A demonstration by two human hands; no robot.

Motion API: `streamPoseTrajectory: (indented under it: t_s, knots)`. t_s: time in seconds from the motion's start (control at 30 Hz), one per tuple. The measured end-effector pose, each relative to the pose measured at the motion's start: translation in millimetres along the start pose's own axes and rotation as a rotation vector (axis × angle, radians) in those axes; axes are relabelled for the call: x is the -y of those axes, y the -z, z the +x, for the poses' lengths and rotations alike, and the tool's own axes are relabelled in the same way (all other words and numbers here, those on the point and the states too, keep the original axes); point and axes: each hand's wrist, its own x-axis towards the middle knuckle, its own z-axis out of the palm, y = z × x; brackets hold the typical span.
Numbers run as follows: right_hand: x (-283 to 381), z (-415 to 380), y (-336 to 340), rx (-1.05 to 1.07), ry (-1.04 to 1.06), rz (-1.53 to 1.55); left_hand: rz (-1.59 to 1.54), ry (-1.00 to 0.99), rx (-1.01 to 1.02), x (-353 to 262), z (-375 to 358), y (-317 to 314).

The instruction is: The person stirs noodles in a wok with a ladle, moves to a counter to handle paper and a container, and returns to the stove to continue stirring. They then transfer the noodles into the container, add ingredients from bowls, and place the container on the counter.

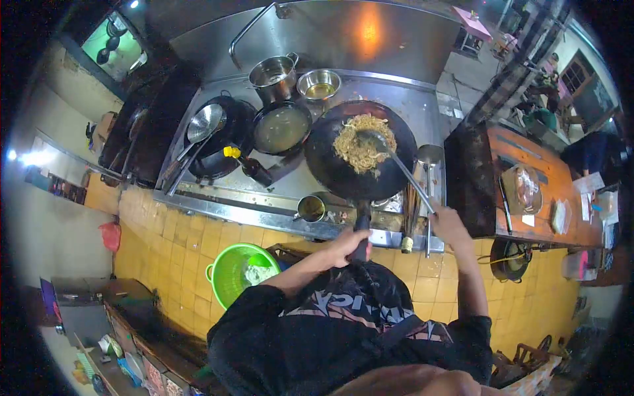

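A black wok [323,155] with noodles [356,148] in it sits on the right part of the steel stove. My left hand [347,247] is closed round the wok's dark handle. In my right hand [449,228] is the shaft of a metal ladle [411,177], whose bowl rests among the noodles. A second long utensil [429,157] and a bundle of thin sticks [411,221] lie beside the wok, to its right. Left of the wok stands a dark pan of cloudy liquid [282,130].
A steel pot [273,78], an oil bowl [319,86], a yellow-capped bottle [254,169], a small cup [310,208] and a strainer [205,123] stand on the stove. A green basket [228,264] is below left, a wooden table [548,191] right.
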Motion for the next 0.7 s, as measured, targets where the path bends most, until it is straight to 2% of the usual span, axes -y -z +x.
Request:
streamPoseTrajectory:
  t_s: [0.07, 0.1, 0.17, 0.2, 0.23, 0.27, 0.33, 0.37, 0.4, 0.43, 0.47, 0.5, 0.53, 0.6, 0.63, 0.67, 0.7]
  knots:
    - [0, 8, 37, 0.302, -0.079, 0.508, 0.001, -0.025, -0.020, -3, 12, 9]
    - [0, 15, 21, 0.211, -0.030, 0.502, 0.004, -0.037, -0.038, 2, 23, 18]
    - [36, 41, -24, 0.137, -0.069, 0.335, 0.073, -0.295, -0.072, 17, 87, 57]
    - [42, 64, -77, 0.160, -0.139, 0.406, 0.064, -0.344, -0.123, 9, 97, 65]
    - [55, 70, -92, 0.050, 0.024, 0.192, 0.114, -0.411, -0.109, 1, 108, 73]
    - [49, 74, -83, 0.052, 0.025, 0.190, 0.111, -0.411, -0.110, 7, 121, 83]
    - [23, 95, -24, 0.337, 0.062, 0.315, 0.193, -0.415, -0.146, 1, 156, 98]
    - [18, 99, 14, 0.442, -0.019, 0.270, 0.091, -0.356, -0.042, 0, 161, 106]
    - [16, 106, 13, 0.437, -0.012, 0.260, 0.086, -0.368, -0.040, -6, 168, 106]
    - [18, 110, -2, 0.271, 0.088, 0.074, 0.078, -0.304, -0.041, -7, 171, 109]
    - [17, 115, -30, 0.111, 0.188, -0.110, 0.065, -0.236, -0.045, -4, 173, 112]
    - [10, 139, -105, 0.097, 0.147, -0.400, 0.149, -0.202, -0.165, -6, 179, 113]
    - [20, 138, -105, 0.101, 0.153, -0.412, 0.136, -0.205, -0.161, -12, 176, 107]
    - [52, 120, -93, 0.197, 0.043, 0.153, 0.074, -0.166, -0.138, -14, 161, 90]
    - [51, 101, -48, 0.224, 0.135, 0.194, -0.048, -0.137, -0.239, -3, 188, 83]
    - [67, 76, 26, 0.488, -0.070, 0.331, -0.112, -0.106, -0.334, -27, 123, 27]
    - [28, 71, 12, 0.229, 0.190, 0.185, -0.268, -0.116, -0.281, -40, 78, -14]
